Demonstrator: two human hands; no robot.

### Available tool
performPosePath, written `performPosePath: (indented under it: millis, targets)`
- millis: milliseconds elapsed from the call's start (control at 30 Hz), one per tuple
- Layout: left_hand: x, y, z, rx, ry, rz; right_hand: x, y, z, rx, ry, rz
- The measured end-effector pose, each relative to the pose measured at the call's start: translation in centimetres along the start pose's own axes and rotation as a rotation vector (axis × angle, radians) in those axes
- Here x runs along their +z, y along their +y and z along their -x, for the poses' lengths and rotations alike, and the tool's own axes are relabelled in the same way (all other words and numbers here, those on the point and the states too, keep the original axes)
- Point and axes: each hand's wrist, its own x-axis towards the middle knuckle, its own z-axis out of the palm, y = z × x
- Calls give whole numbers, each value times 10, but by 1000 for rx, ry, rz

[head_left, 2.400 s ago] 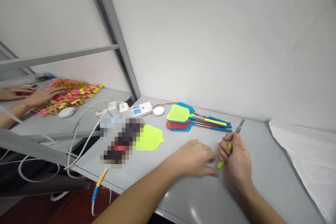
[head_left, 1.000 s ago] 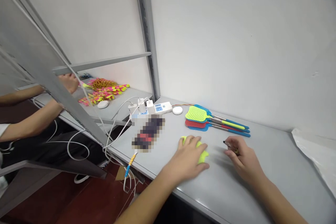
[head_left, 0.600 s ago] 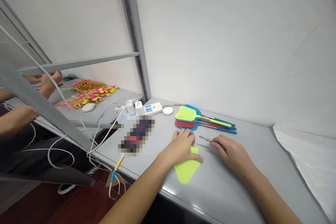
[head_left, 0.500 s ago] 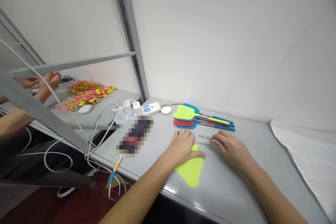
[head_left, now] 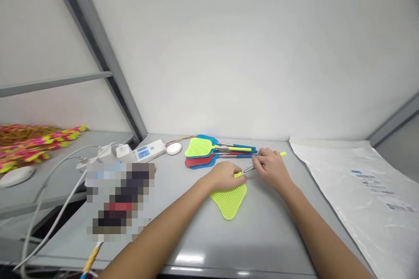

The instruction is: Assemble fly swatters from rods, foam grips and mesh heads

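A yellow-green perforated fly swatter head (head_left: pixel 231 202) lies toward the table's front, its wide end facing me. My left hand (head_left: pixel 226 175) is closed on its narrow neck, thumb along the top. My right hand (head_left: pixel 271 166) is closed around a metal fly swatter rod (head_left: pixel 249 169); a yellow-green handle end (head_left: pixel 283 154) pokes out behind the knuckles. The rod's bare tip points at the neck, a small gap apart. Behind both hands lies a pile of fly swatters with yellow-green (head_left: pixel 199 147), red (head_left: pixel 198 161) and blue heads, their handles pointing right.
A white power strip (head_left: pixel 149 150) with plugs and cables stands left, beside a round white disc (head_left: pixel 173 148). A pixelated dark object (head_left: pixel 131 192) lies nearer me. A white plastic bag (head_left: pixel 363 183) covers the right side. Pink and yellow items (head_left: pixel 36 144) lie far left.
My view has swung right, bringing more of the plastic bag in. The rod in my right hand has come nearer the swatter head's neck, and the yellow-green handle end now shows.
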Motion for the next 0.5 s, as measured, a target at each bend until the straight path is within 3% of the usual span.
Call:
performPosePath:
  millis: [167,500]
  targets:
    - [14,2,-2,73,-6,-20,5,7,0,6,-66,58]
    - [10,-9,5,120,-15,-8,12,-3,0,-8,-122,84]
